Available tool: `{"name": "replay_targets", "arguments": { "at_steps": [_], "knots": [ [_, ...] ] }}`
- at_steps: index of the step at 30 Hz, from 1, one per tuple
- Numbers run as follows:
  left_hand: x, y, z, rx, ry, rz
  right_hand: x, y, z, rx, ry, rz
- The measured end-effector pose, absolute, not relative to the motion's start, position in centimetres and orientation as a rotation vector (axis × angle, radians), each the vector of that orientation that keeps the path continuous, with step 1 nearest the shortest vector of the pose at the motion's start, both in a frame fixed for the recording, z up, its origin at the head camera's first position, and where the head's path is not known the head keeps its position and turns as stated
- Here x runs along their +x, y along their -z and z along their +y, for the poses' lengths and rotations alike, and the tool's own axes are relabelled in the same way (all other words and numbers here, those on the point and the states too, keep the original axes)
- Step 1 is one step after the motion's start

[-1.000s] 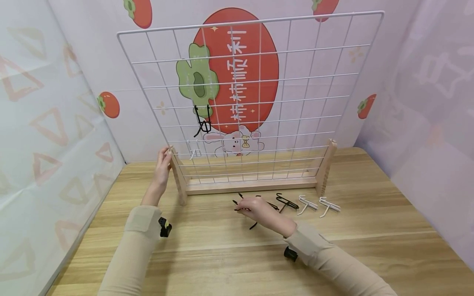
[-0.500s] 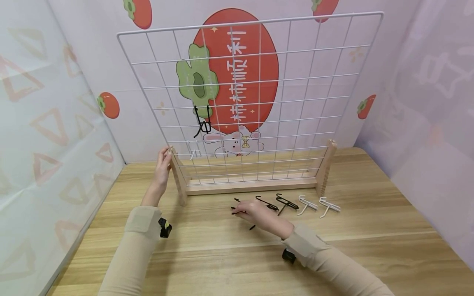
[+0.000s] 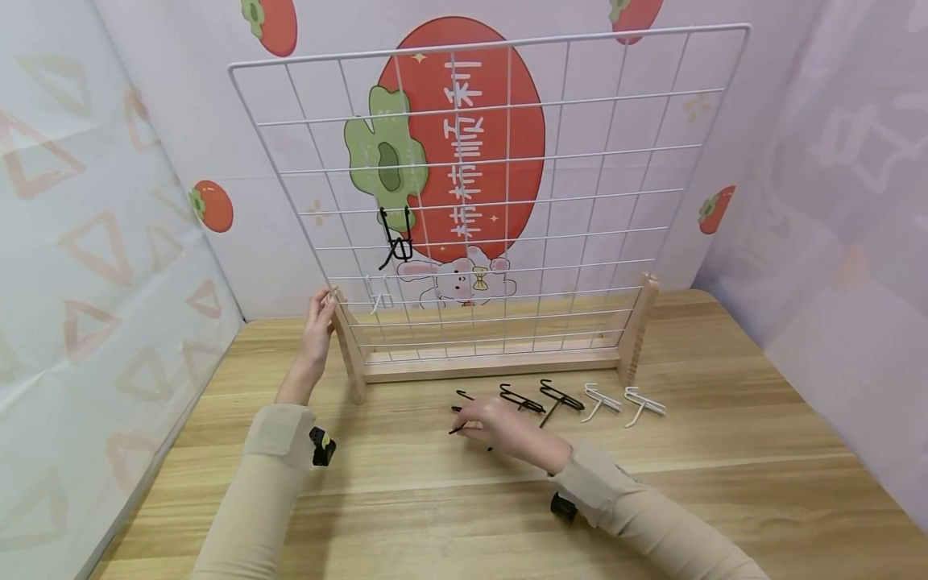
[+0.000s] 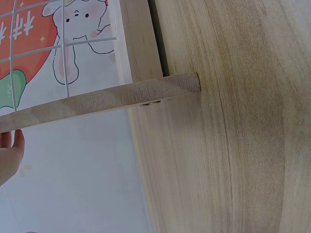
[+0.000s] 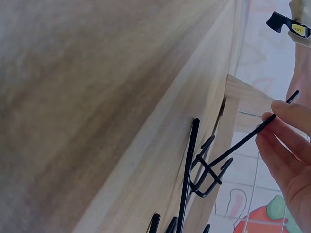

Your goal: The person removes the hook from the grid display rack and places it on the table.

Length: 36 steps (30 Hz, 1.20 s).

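A black hook (image 5: 237,144) is in the right hand (image 3: 500,431), down low over the table (image 3: 435,507). The thumb and fingers pinch its long thin arm. Just past that hand, to its right, two more black hooks (image 3: 561,395) lie on the table, and then two white hooks (image 3: 623,403) further right.

The left hand (image 3: 316,330) is up at the top of the left wooden post (image 3: 351,346). Its fingers touch the post, but I can't tell if they grip it.

In front of both hands stands a white wire grid (image 3: 508,160) on a wooden base (image 3: 493,370). Ahead and between the hands, another black hook (image 3: 397,242) hangs on it, with a white hook (image 3: 379,298) just lower. Behind the grid, the wall has a big red fruit (image 3: 524,129) and a bunny (image 3: 458,282).
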<state>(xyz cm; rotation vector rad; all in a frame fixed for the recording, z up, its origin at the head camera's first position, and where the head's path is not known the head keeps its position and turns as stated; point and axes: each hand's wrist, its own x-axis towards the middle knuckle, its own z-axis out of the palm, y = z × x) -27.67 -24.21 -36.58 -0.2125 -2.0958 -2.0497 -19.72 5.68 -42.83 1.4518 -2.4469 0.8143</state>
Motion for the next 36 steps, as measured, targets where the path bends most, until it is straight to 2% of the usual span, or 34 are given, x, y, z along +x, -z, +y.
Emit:
{"name": "replay_targets", "arguments": {
  "at_steps": [25, 36],
  "knots": [
    [-27.7, 36.6, -24.3, -0.215, 2.043, -2.097, -19.2, 43.6, 5.3, 1.477, -0.805, -2.534],
    [-26.3, 34.9, -23.3, -0.195, 2.078, -2.102, -19.2, 43.8, 5.1, 1.518, -0.773, -2.510]
  ]
}}
